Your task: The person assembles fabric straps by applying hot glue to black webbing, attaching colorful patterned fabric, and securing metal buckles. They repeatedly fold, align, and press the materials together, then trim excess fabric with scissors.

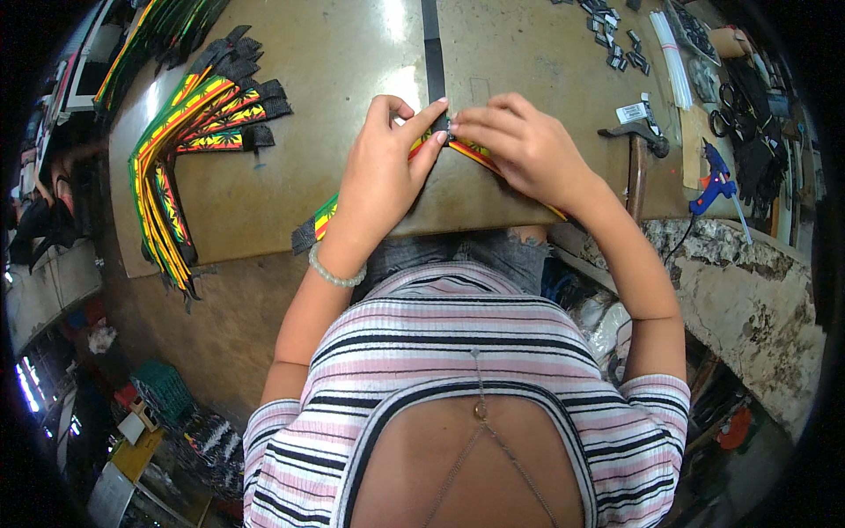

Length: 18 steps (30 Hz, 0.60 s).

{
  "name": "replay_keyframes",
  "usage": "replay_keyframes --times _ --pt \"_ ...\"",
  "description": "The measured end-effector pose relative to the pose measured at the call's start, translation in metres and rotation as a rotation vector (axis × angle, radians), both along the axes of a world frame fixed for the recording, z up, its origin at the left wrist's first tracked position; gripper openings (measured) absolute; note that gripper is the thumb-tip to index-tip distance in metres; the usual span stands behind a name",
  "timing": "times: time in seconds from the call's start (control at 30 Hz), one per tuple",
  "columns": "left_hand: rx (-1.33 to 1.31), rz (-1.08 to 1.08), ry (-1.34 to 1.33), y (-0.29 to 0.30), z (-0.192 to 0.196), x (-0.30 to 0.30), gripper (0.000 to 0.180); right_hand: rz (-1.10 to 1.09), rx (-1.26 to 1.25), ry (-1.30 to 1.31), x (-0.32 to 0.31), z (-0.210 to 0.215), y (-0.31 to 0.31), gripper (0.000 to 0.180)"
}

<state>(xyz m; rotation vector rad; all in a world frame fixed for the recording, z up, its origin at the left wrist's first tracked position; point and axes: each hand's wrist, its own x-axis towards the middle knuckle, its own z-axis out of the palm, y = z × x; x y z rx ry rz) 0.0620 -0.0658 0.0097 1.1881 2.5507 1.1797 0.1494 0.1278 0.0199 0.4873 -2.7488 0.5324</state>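
Note:
Close together near the table's front edge, my left hand (387,163) and my right hand (532,145) both pinch one strap. This strap (326,216) is printed in green, yellow and red. Its one end with black webbing shows beside my left wrist, and another stretch runs under my right hand toward the edge. Between my fingertips is a small dark piece at the strap; fingers partly cover it, so its kind cannot be made out. A flat black band (431,53) runs from the far side of the table down to my fingers.
A fanned bundle of similar straps (167,150) hangs over the table's left edge, with more straps (158,40) behind. To the right are small black buckles (616,40), a hammer (638,136), a blue glue gun (717,183), white glue sticks (672,62) and black scissors (723,110).

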Motion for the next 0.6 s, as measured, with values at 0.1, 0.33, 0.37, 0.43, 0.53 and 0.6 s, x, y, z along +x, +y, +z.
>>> replay_keyframes --times 0.1,0.33,0.37,0.43,0.53,0.6 --pt "-0.03 -0.003 0.034 0.001 -0.001 0.004 0.03 0.05 0.133 0.074 0.008 -0.011 0.006 0.039" --pt "-0.057 -0.031 0.048 0.001 0.002 0.001 0.032 0.116 0.298 0.123 0.007 -0.019 0.012 0.043" --pt "-0.056 -0.036 0.056 0.001 0.003 0.001 0.032 0.114 0.294 0.119 0.007 -0.019 0.011 0.044" --pt "-0.074 -0.043 0.02 0.001 0.004 0.0 0.033 0.106 0.288 0.11 0.009 -0.02 0.011 0.044" --pt "-0.071 -0.054 -0.023 0.001 0.006 -0.002 0.034 0.096 0.28 0.106 0.01 -0.022 0.01 0.044" --pt "-0.068 -0.056 -0.061 0.001 0.007 -0.003 0.034 0.092 0.278 0.105 0.01 -0.022 0.011 0.043"
